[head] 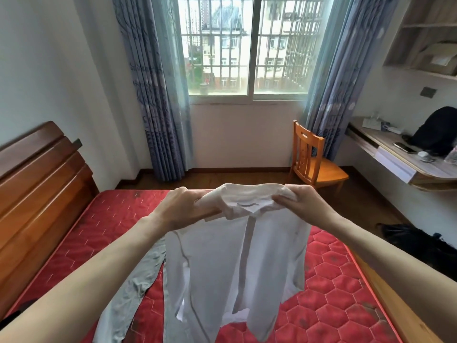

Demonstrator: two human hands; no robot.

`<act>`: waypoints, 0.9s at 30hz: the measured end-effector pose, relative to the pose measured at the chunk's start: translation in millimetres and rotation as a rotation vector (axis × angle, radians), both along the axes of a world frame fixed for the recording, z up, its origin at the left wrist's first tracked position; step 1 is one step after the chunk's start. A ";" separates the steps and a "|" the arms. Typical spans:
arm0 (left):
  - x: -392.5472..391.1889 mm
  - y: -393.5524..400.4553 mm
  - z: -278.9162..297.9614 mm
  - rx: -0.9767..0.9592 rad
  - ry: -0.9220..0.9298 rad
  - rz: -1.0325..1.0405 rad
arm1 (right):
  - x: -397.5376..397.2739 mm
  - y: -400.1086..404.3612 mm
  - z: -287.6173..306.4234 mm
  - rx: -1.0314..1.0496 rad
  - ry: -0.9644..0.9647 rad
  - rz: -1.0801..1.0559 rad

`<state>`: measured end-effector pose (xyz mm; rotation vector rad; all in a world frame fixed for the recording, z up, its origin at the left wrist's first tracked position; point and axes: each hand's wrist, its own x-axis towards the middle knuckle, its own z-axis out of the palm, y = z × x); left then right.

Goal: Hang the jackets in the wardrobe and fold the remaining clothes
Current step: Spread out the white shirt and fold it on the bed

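A white collared shirt [237,263] hangs in the air above the red mattress [333,305], its button placket facing me. My left hand [184,206] grips the shirt's left shoulder and my right hand [300,203] grips its right shoulder, both just below the collar. The shirt's hem dangles close to the mattress. A grey garment [131,293] lies stretched out on the mattress under my left forearm, partly hidden by the shirt.
A wooden headboard [37,184] runs along the left. An orange wooden chair [314,162] stands by the window. A wall desk [400,159] with a dark bag is at the right, and dark clothing [415,241] lies beside the bed's right edge.
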<state>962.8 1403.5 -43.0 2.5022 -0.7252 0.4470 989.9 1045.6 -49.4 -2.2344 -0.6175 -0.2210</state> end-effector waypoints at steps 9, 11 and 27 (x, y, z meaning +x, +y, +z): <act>26.9 25.0 -23.5 0.127 0.095 0.065 | 14.0 13.2 13.7 -0.036 -0.004 0.007; 30.9 29.6 -28.1 0.114 0.166 0.094 | 14.8 2.2 13.4 -0.239 -0.103 0.165; 35.0 39.0 -52.8 -0.366 0.403 0.143 | -3.5 -14.3 -51.3 0.050 0.113 -0.068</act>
